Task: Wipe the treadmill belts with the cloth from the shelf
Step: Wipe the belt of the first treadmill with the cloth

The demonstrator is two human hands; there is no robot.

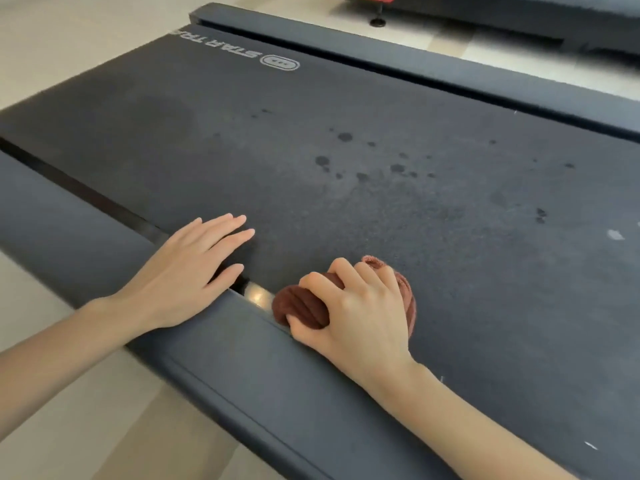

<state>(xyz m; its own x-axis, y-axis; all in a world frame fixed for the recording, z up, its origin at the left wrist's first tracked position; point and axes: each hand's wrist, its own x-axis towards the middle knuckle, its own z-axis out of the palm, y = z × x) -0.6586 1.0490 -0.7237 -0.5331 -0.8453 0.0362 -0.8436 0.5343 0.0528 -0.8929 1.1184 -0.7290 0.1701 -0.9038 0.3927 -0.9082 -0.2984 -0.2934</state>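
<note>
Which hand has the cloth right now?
The right hand: its fingers curl round the bunched brown cloth on the belt; the left hand lies flat and empty.

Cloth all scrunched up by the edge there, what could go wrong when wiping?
1. The right hand grips the cloth bunched into a ball, so it may skip the dark spots farther across the belt.
2. The cloth sits beside the gap along the side rail; a loose edge might snag there.
3. The left hand rests flat across that gap; if the belt slips, fingers could get pinched.
</note>
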